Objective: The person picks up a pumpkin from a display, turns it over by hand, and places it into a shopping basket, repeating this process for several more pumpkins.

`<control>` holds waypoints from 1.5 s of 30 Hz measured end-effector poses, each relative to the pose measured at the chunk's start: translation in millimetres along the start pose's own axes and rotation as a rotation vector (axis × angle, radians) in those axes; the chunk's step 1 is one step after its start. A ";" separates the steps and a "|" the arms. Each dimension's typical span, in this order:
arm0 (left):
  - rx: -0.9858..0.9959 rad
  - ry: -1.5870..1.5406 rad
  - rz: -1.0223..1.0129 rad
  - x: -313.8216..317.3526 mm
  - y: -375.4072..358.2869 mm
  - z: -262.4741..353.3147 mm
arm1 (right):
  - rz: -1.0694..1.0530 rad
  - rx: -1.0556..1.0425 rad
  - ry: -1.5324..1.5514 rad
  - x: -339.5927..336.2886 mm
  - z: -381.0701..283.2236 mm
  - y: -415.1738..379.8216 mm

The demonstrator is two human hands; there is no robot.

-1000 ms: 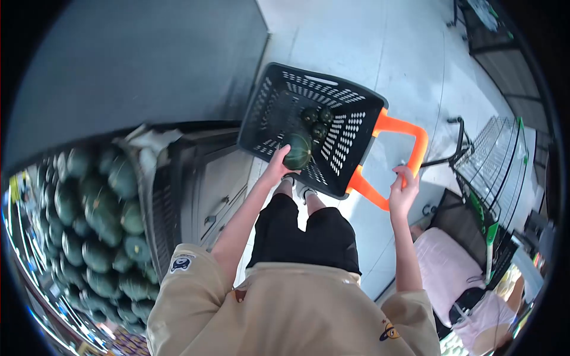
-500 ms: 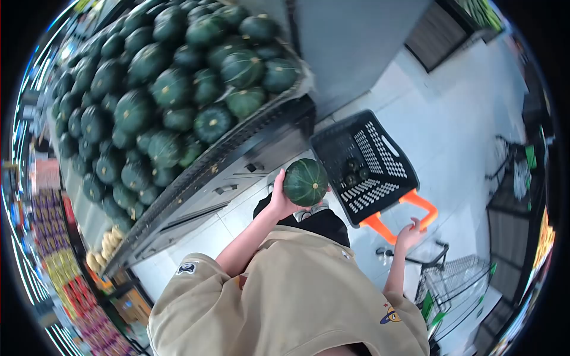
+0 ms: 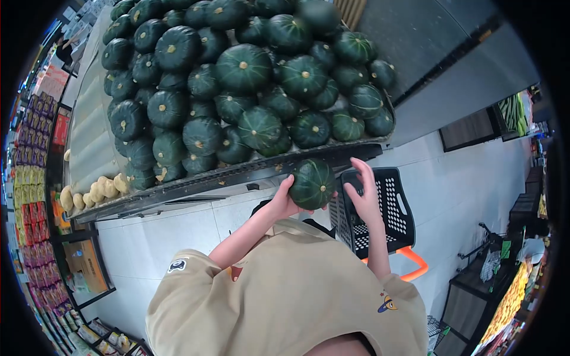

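A round dark green pumpkin (image 3: 312, 184) with pale stripes rests in my left hand (image 3: 286, 202), the fingers wrapped under and around its left side. My right hand (image 3: 364, 193) is raised just to the right of the pumpkin, apart from it, fingers spread with nothing in them. Behind my right forearm stands a black shopping basket (image 3: 399, 207) on the floor, its orange handle (image 3: 415, 264) partly hidden by the arm. Ahead of both hands, many similar pumpkins (image 3: 243, 68) are heaped on the display stand (image 3: 237, 178).
Pale tan squash-like produce (image 3: 104, 188) lies at the stand's left corner. Shelves of packaged goods (image 3: 35, 172) run along the left. A grey pillar (image 3: 439, 53) rises at the back right. Dark crates (image 3: 475, 296) and a shopping cart (image 3: 436, 332) are at the right.
My right hand has let go of the basket's orange handle and risen beside the pumpkin. The view has turned toward the pumpkin heap. My left hand still holds the pumpkin.
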State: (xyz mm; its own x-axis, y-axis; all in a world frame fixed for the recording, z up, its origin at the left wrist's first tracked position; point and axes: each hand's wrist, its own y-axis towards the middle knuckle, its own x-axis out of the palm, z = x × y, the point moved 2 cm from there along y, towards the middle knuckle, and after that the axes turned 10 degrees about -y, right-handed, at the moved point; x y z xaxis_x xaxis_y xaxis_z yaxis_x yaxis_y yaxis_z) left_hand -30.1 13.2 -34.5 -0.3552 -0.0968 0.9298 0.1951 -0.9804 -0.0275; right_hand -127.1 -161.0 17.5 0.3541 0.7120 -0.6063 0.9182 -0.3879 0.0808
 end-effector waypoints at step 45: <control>0.369 0.237 0.422 17.2 -11.2 32.1 | -0.144 -0.603 -0.074 18.3 -63.0 61.7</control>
State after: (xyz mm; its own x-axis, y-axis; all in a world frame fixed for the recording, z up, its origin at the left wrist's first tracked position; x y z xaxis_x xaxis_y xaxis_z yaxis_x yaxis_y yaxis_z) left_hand -9.0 28.0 -6.4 -0.3635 -0.5414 0.7581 0.6527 -0.7287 -0.2074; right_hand -52.8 -135.1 61.3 0.2261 0.6818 -0.6958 0.9021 0.1230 0.4136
